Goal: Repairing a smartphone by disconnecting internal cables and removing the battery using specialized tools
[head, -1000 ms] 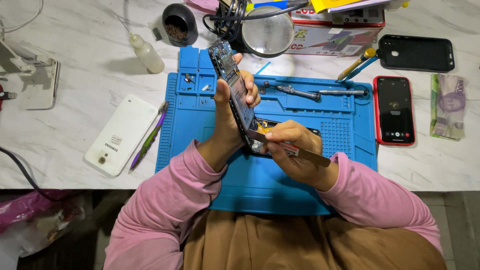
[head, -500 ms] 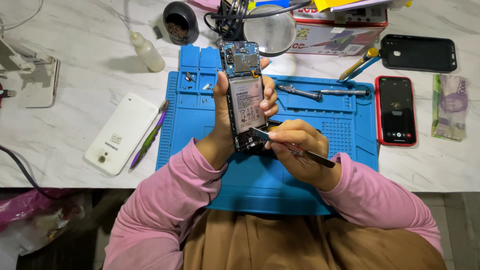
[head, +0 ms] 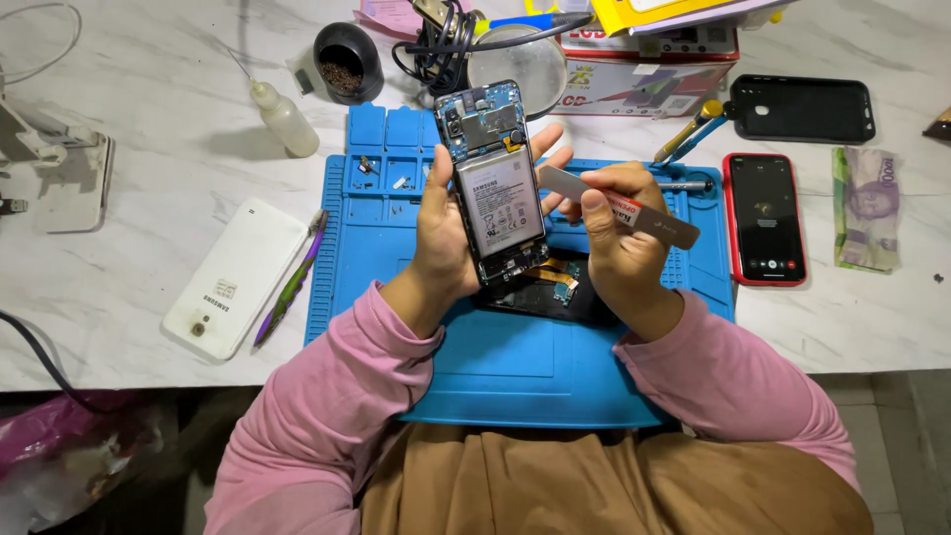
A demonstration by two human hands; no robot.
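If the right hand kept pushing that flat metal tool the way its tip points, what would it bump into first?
The right hand aims the tool left, so it would likely meet the open phone in the left hand, near the battery's edge. Depth is hard to judge.

Both forearms, in pink sleeves, rise from the lower edge and converge toward the centre. The left hand point(head: 446, 223) is raised, palm inward, fingers curled in a closed grip. The right hand point(head: 619, 238) sits just beside it, thumb and fingers pinched together.
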